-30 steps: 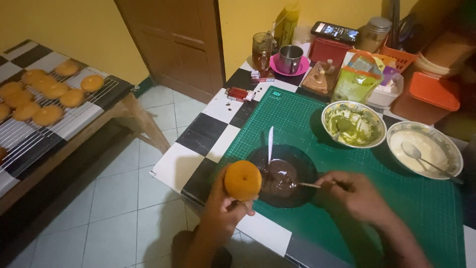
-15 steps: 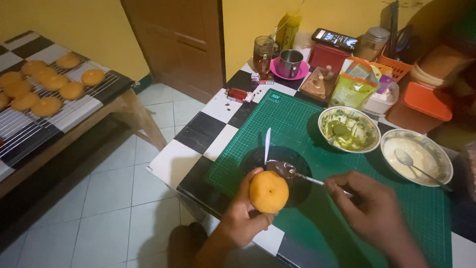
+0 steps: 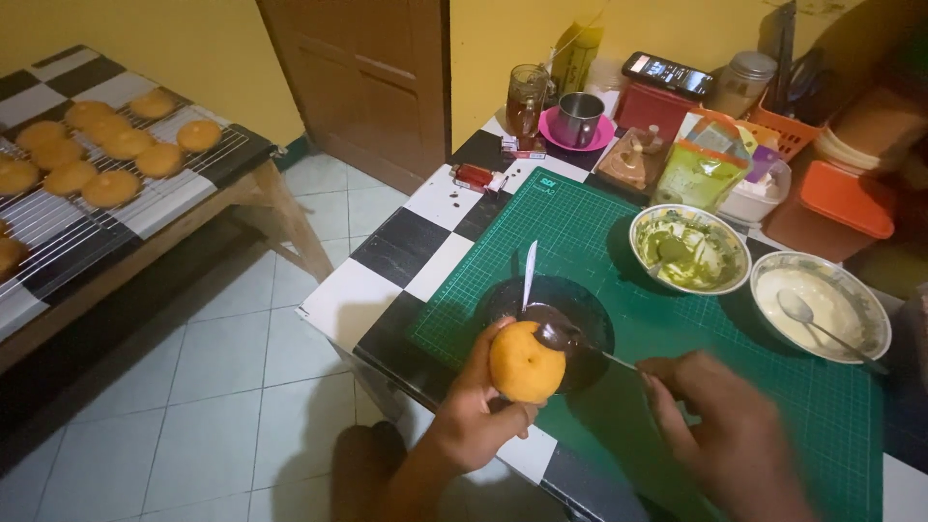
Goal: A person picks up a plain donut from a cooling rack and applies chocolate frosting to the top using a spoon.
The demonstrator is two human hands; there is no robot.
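Observation:
My left hand (image 3: 474, 411) holds a round golden doughnut (image 3: 525, 362) upright over the near edge of a dark bowl of chocolate glaze (image 3: 556, 314). In my right hand (image 3: 720, 430) is a spoon (image 3: 580, 345), and its chocolate-covered tip touches the doughnut's upper right side. A white knife or spatula (image 3: 528, 274) leans in the dark bowl. The bowl stands on a green cutting mat (image 3: 580, 217) laid over a black-and-white chequered table.
A bowl of green glaze (image 3: 688, 248) and a bowl of white glaze with a spoon (image 3: 820, 304) stand at the right. Cups, jars, a phone and orange containers crowd the table's back. Several plain doughnuts (image 3: 106, 145) cool on a wire rack at the left.
My left hand has brought the doughnut from the table's edge up over the dark bowl. My right hand has lifted the spoon out of the glaze onto the doughnut.

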